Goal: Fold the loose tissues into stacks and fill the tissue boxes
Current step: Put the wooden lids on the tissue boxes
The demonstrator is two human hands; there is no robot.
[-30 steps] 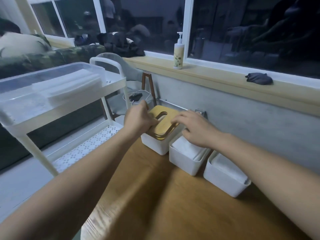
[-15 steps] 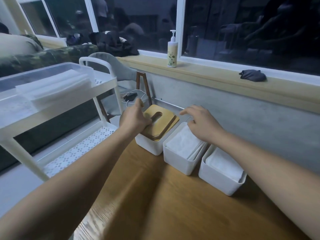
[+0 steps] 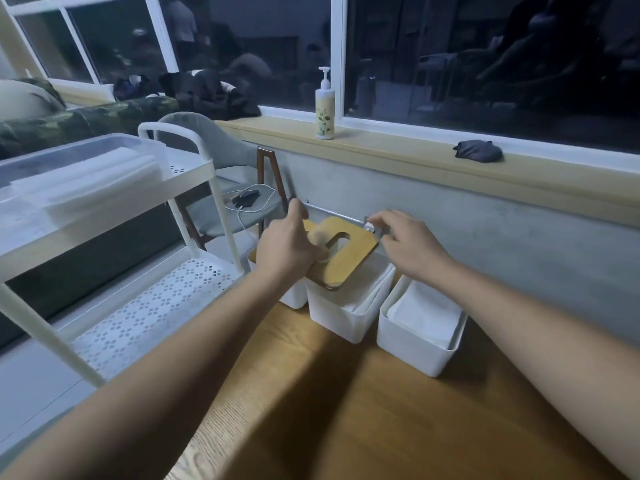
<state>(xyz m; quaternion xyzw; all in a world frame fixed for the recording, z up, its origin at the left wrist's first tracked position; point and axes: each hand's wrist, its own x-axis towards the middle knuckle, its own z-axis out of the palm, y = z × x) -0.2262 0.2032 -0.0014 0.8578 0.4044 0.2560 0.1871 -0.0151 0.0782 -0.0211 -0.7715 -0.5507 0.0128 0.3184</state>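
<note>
Three white tissue boxes stood in a row on the wood table (image 3: pixel 346 410), close against the grey wall. Their long sides ran away toward the wall, angled a little to the right.

- Left box (image 3: pixel 294 301): mostly hidden behind the left hand (image 3: pixel 289 252); a wooden lid (image 3: pixel 253 255) lay on it, only slivers showing.
- Middle box (image 3: pixel 343 320): open top, folded tissues (image 3: pixel 369 292) inside.
- Right box (image 3: pixel 412 351): open top, tissues (image 3: pixel 426 317) lying flat inside.

The left hand gripped a second lid (image 3: pixel 349 261), fingers curled at its oval slot (image 3: pixel 341 239); the fingertips were blurred. That lid hung tilted over the far-left part of the middle box, its dark underside edge showing along the near side. The slot, and so the lid's long axis, pointed roughly toward the wall, about in line with the boxes.

The right hand (image 3: pixel 414 245) hovered past the lid's far right corner, fingers curled. Whether they touched the lid, I could not tell.

Room to move: the wall and a metal rail (image 3: pixel 332 213) sat just behind the boxes. A white cart (image 3: pixel 194 161) stood near the table's left edge, carrying a clear bin (image 3: pixel 145 147) of loose white sheets (image 3: pixel 86 181). A broad stretch of wood lay between the boxes and the person.
</note>
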